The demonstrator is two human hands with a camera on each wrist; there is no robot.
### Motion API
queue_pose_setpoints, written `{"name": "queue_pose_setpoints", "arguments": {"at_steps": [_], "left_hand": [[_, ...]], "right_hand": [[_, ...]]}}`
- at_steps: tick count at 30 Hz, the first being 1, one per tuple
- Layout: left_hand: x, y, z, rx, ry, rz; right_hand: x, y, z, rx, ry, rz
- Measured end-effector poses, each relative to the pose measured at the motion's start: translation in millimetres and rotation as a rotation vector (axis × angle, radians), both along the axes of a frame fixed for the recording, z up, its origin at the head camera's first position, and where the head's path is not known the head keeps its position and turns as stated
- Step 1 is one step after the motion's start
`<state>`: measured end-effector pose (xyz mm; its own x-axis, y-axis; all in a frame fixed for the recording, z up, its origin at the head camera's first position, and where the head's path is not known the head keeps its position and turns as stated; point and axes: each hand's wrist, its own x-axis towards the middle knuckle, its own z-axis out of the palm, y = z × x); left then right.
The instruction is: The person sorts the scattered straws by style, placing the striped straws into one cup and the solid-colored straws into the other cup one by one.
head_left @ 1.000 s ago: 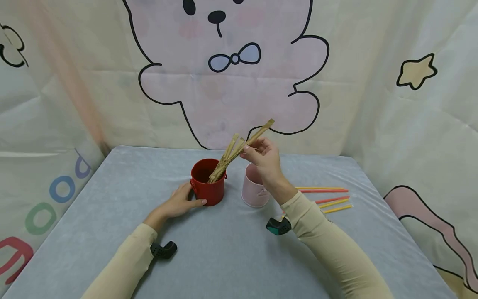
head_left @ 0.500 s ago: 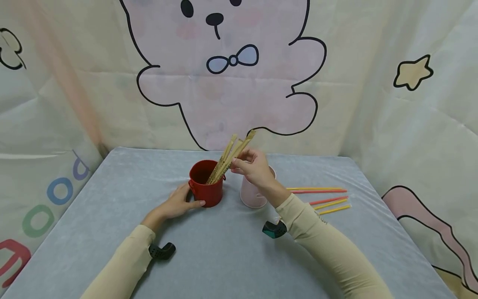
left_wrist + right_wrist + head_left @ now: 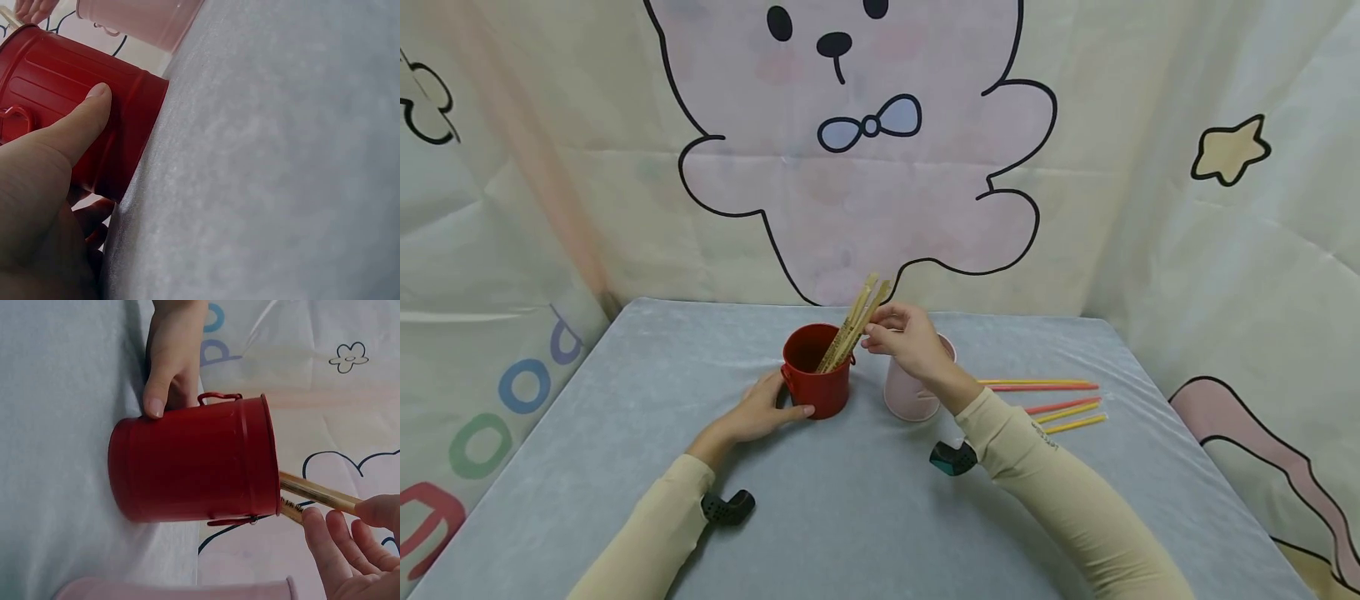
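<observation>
A small red bucket [image 3: 817, 392] stands upright on the table. My left hand [image 3: 757, 412] holds its lower left side, thumb [image 3: 94, 112] against the wall and fingers partly hidden behind it. Several slim tan sticks [image 3: 850, 333] with dark print lean inside it towards the right, upper ends above the rim. Just right of these sticks is my right hand [image 3: 906, 337]. In the right wrist view its thumb [image 3: 378, 509] overlaps one stick, and the fingers [image 3: 322, 534] are loosely bent with a gap to the thumb.
A pale pink bucket [image 3: 910, 392] stands right of the red one, partly behind my right hand. Several yellow and red sticks [image 3: 1060, 408] lie on the table farther right, partly covered by my right forearm. A printed curtain [image 3: 880, 192] hangs behind the table.
My right hand has moved left and down to the red bucket. The stick it held has dropped lower among the others there, leaving its fingers. My left hand stays on the bucket.
</observation>
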<state>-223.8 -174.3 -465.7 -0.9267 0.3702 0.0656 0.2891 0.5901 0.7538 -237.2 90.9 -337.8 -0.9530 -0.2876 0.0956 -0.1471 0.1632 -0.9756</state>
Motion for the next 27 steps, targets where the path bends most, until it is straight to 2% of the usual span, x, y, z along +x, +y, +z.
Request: {"name": "queue_pose_setpoints", "arguments": {"at_steps": [9, 18, 23, 27], "left_hand": [[-0.9, 0.1, 0.0, 0.026, -0.003, -0.012], [-1.0, 0.2, 1.4, -0.001, -0.009, -0.001], [-0.1, -0.2, 1.9, -0.002, 0.012, -0.006], [0.0, -0.4, 2.6, -0.006, 0.002, 0.002]], "right_hand": [[-2.0, 10.2, 1.4, 0.004, -0.015, 0.008], [2.6, 28.2, 7.9, -0.002, 0.034, 0.043], [8.9, 42.0, 7.2, -0.054, 0.056, 0.041], [12.3, 54.5, 3.7, -0.100, 0.058, 0.031]]}}
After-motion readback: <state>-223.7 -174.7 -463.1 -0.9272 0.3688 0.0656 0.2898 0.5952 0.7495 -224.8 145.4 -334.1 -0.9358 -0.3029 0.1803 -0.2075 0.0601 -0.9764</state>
